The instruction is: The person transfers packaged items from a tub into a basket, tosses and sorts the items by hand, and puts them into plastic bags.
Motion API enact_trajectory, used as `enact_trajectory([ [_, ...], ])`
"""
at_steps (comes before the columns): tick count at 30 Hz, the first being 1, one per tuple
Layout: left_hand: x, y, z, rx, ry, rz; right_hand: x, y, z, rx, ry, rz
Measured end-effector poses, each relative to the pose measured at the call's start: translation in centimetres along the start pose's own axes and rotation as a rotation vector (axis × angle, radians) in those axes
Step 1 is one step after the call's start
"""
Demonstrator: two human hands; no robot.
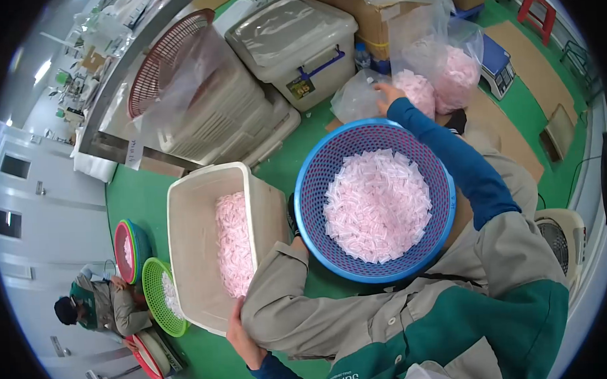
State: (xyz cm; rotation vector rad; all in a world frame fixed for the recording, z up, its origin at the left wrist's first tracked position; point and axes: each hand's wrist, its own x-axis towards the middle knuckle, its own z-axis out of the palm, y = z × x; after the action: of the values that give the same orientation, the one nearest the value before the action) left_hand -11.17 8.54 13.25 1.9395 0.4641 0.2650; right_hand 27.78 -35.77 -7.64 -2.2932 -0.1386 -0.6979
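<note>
A blue basket (303, 209) lined with red mesh stands between my legs, holding a heap of small pale pink plastic pieces (377, 207). My right hand (387, 98) reaches past its far rim, fingers closed on a clear plastic bag (355, 97). Beside that hand, bags of pink pieces (415, 92) stand on the floor. My left hand (244, 335) lies between my knee and the near edge of a white tub (196, 226), its visible fingers stretched out; the palm side is hidden. More pink pieces (233, 245) lie in the tub.
Behind are a lidded grey box (295, 33), stacked tubs (214, 112) and a cardboard box (371, 20). A scale (496, 66) and red stool (537, 15) stand at the upper right. Another person (103, 303) sits at the left by a green basket (153, 298).
</note>
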Motion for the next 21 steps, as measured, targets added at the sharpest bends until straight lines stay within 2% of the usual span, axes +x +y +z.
enact_trajectory([
  [4, -0.3, 0.1, 1.9, 0.840, -0.012, 0.261, -0.3, 2.6, -2.3, 0.038, -0.114, 0.121],
  [6, -0.1, 0.1, 2.1, 0.989, -0.033, 0.284, -3.9, 4.8, -2.8, 0.139, -0.185, 0.167],
  [9, 0.3, 0.4, 2.9, 1.162, -0.090, 0.230, -11.4, 7.1, -5.7, -0.106, -0.202, 0.068],
  [11, 0.3, 0.1, 4.3, 1.382, -0.092, 0.352, -16.4, 8.0, -8.0, -0.253, -0.188, 0.099],
  [12, 0.5, 0.1, 5.5, 1.257, -0.134, 0.395, -19.0, 8.7, -8.9, -0.319, -0.191, 0.150],
  [13, 1.4, 0.3, 7.6, 0.937, -0.227, 0.455, -21.4, 10.5, -9.0, -0.441, -0.189, 0.206],
  [14, 2.3, 0.1, 9.8, 0.636, -0.328, 0.491, -22.3, 12.5, -9.4, -0.190, -0.251, 0.142],
  [15, 3.0, -0.5, 11.7, 0.524, -0.380, 0.461, -22.5, 13.2, -10.0, -0.200, -0.325, 0.140],
  [16, 3.4, -0.5, 12.9, 0.594, -0.398, 0.358, -22.3, 13.4, -10.5, -0.276, -0.394, 0.159],
  [17, 4.7, -3.2, 14.7, 0.700, -0.399, 0.233, -21.2, 13.3, -10.8, -0.386, -0.476, 0.177],
  [18, 5.7, -4.3, 16.2, 0.697, -0.380, 0.047, -19.8, 12.9, -11.0, -0.503, -0.561, 0.193],
  [19, 5.6, -3.7, 16.4, 0.748, -0.358, -0.007, -18.7, 12.4, -11.3, -0.610, -0.637, 0.201],
  [21, 6.0, -10.5, 20.1, 0.822, -0.196, -0.252, -17.6, 11.2, -11.0, -0.818, -0.767, 0.218],
])
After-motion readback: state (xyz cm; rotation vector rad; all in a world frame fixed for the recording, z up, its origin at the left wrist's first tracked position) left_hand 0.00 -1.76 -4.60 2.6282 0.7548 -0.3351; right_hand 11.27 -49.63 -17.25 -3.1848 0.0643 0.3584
